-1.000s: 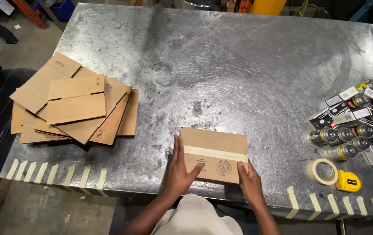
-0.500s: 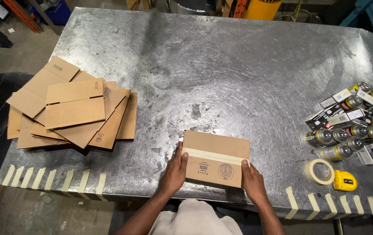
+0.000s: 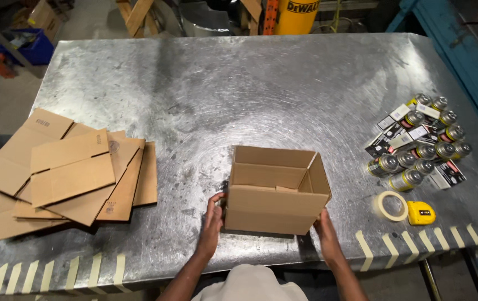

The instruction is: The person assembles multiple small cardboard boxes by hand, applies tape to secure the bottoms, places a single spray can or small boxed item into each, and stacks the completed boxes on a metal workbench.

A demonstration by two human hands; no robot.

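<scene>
Cardboard box (image 3: 277, 192): plain brown corrugated, erected into an open rectangular shape. Top open, flaps standing upright; interior visible, with inner flaps folded across the bottom. Sits upright on the bench (image 3: 261, 95), close to its near edge and roughly mid-width. Long side faces the near edge, turned slightly so the right end sits a bit further back. Left hand (image 3: 213, 214) lies flat against the lower left corner of the box; right hand (image 3: 324, 228) touches the lower right corner.

Box (image 3: 275, 195) hides the right fingers (image 3: 321, 217).
</scene>
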